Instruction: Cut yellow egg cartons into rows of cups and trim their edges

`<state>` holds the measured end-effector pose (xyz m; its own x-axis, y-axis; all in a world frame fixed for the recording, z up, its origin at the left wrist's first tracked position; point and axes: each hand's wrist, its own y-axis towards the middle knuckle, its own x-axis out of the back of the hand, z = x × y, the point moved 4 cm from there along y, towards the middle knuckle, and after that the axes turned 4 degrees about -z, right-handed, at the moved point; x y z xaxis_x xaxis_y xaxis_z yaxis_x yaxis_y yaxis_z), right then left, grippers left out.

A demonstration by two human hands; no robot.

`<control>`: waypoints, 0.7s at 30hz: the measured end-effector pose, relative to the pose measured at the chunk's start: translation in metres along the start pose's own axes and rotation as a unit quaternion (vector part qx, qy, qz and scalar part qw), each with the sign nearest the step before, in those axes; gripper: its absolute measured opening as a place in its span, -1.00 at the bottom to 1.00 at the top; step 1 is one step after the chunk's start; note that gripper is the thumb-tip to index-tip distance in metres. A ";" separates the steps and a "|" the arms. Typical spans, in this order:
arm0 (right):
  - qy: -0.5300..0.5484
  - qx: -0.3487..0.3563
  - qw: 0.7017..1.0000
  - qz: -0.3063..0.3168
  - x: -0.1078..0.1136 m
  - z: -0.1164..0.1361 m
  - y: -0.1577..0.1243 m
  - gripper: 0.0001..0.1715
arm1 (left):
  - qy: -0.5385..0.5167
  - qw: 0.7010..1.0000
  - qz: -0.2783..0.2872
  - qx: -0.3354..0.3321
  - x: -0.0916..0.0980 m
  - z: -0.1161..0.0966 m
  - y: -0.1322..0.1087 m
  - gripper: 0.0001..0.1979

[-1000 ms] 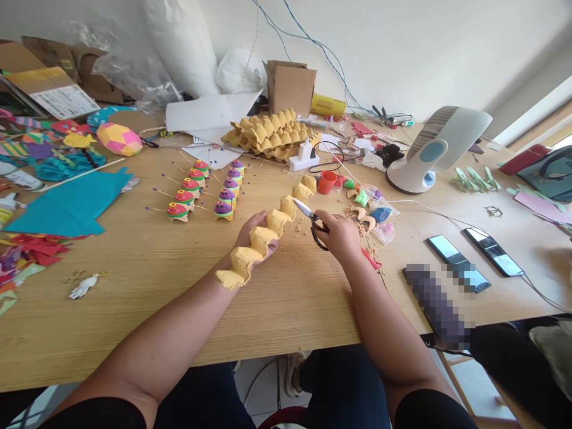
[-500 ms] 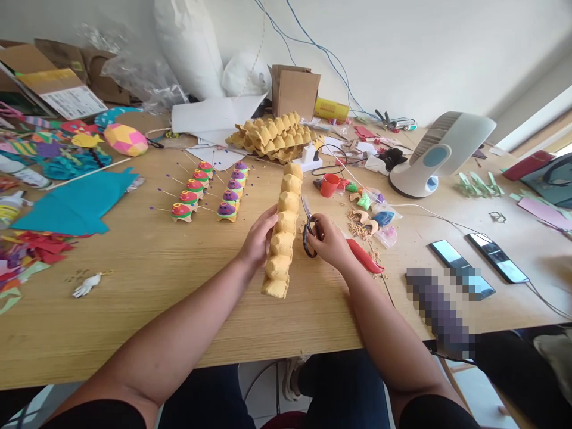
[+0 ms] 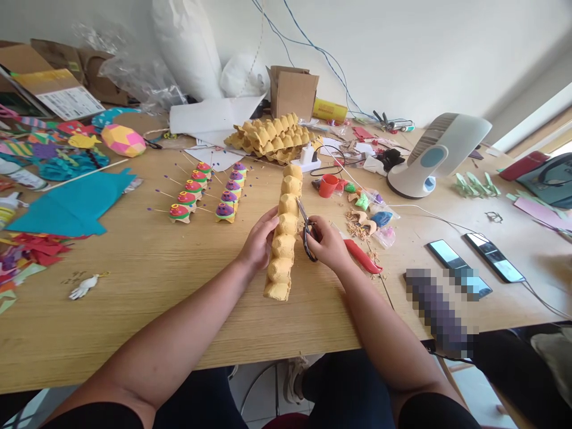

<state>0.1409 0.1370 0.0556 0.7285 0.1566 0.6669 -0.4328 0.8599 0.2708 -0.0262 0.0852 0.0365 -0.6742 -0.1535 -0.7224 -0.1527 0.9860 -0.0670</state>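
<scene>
My left hand (image 3: pixel 261 241) grips a long yellow egg carton strip (image 3: pixel 283 244) by its left edge, holding it lengthwise above the table. My right hand (image 3: pixel 328 243) is closed on the handles of black-handled scissors (image 3: pixel 308 237). Their blades point up and left, with the tips at the strip's right edge, near its upper part. Whether the tips touch the cardboard I cannot tell. Beyond my left hand stand two rows of painted egg carton caterpillars, one red and green (image 3: pixel 187 198), one purple and yellow (image 3: pixel 229 193), with sticks poking out.
More yellow egg cartons (image 3: pixel 272 137) are stacked at the back. A red cup (image 3: pixel 328 185), bagged clay (image 3: pixel 382 218) and a red clay packet (image 3: pixel 363 257) lie to the right. Farther right are a white fan (image 3: pixel 435 158) and two phones (image 3: pixel 494 257). Blue paper (image 3: pixel 71 202) covers the left.
The scissors have tilted left, bringing their tips from just off the strip to its right edge. My left hand keeps its hold, and the strip has barely shifted.
</scene>
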 end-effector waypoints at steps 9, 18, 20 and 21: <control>-0.069 0.002 0.998 -0.010 0.009 0.007 -0.001 -0.55 | -0.028 0.999 0.018 0.023 -0.002 0.000 -0.001 -0.56; -0.052 0.000 0.998 -0.021 0.005 0.007 -0.001 -0.59 | -0.031 0.999 -0.005 0.016 -0.003 0.000 -0.002 -0.52; -0.057 -0.005 0.998 -0.020 0.005 0.006 -0.001 -0.60 | -0.037 0.999 -0.002 0.024 -0.003 0.000 -0.002 -0.51; -0.059 -0.007 0.998 -0.019 0.005 0.006 -0.001 -0.60 | -0.036 0.999 0.002 0.026 -0.003 -0.001 -0.003 -0.52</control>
<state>0.1418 0.1340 0.0621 0.6762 0.0661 0.7337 -0.3984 0.8706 0.2888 -0.0243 0.0831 0.0396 -0.6200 -0.1472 -0.7706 -0.1113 0.9888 -0.0994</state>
